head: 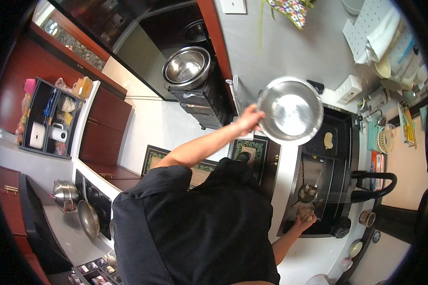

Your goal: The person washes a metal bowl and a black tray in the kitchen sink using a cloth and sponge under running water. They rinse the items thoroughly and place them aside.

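Note:
My left hand [250, 120] grips the rim of a wide stainless steel basin [291, 110], held up over the counter and the sink's far-left end. The basin's shiny inside faces the camera, and no contents show in it. Low in the black sink [337, 213], my right hand [305, 223] holds a brownish clump [304, 213], whose exact kind I cannot tell. Beside that hand lies a small round strainer or ladle [307, 193] with pale pieces in it. Water sprays from the black faucet [371, 194]. A pale yellowish piece [328, 140] lies in the sink's upper section.
Nested steel bowls [186, 67] stand on a black rolling cart [199, 103]. Across the room, a wok [89, 219] and a steel pot [65, 196] sit by the cooktop. A white counter edge [285, 178] borders the sink. Patterned mats [258, 167] cover part of the floor.

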The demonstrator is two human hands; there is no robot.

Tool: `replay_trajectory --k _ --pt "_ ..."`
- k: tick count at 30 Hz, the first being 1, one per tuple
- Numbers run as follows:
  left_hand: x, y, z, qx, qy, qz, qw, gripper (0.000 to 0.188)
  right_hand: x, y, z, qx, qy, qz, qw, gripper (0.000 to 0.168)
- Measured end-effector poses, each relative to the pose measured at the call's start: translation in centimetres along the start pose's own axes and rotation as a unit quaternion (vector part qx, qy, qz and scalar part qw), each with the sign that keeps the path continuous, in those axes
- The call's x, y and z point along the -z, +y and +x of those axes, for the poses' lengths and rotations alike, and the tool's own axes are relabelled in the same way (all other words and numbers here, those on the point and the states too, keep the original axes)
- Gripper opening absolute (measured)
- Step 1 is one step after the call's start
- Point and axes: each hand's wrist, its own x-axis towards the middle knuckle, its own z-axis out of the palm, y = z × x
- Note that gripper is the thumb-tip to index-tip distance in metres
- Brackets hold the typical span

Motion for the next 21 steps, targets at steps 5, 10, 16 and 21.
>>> replay_trajectory --k 5,10,16,21 --pt "14.1 6.3 0.5 -0.066 0.161 -0.024 0.984 0.031 -0.3 1.2 0.0 0.025 0.093 -0.089 0.991 0.051" --pt "29.3 8.3 0.9 -0.104 0.351 -0.04 0.93 0.026 -2.9 0.8 -1.4 0.02 0.158 -0.17 0.972 0.051" --pt "39.0 9.3 3.9 -0.103 0.409 -0.063 0.904 0.027 -3.7 -3.6 -2.1 0.014 0.186 -0.24 0.953 0.061" --pt "42.2 11.1 5.1 -0.062 0.362 -0.006 0.93 0.037 -7.3 -5.4 -1.6 0.136 0.279 -0.383 0.87 0.066"
